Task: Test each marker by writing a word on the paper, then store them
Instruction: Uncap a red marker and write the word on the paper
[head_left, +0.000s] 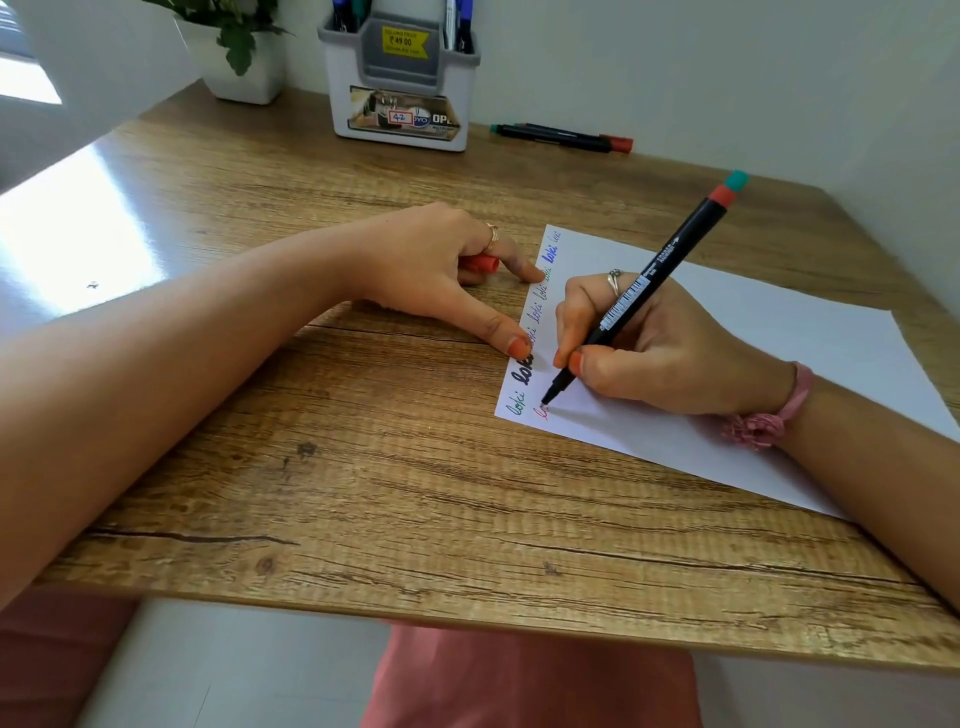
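A white sheet of paper (753, 364) lies on the wooden table, with several handwritten words in different colours down its left edge. My right hand (660, 348) grips a black marker (654, 280) with a red and teal end; its tip touches the paper beside a fresh red stroke. My left hand (447, 265) holds a red cap (480, 264) under curled fingers, while its thumb and forefinger press the paper's left edge. Two more markers (563, 137) lie at the back of the table. A white and grey holder (400, 78) with markers in it stands at the back.
A white pot with a green plant (239, 52) stands at the back left near the wall. The wooden table (363, 467) has its front edge close to my lap. A bright glare covers the table's left side.
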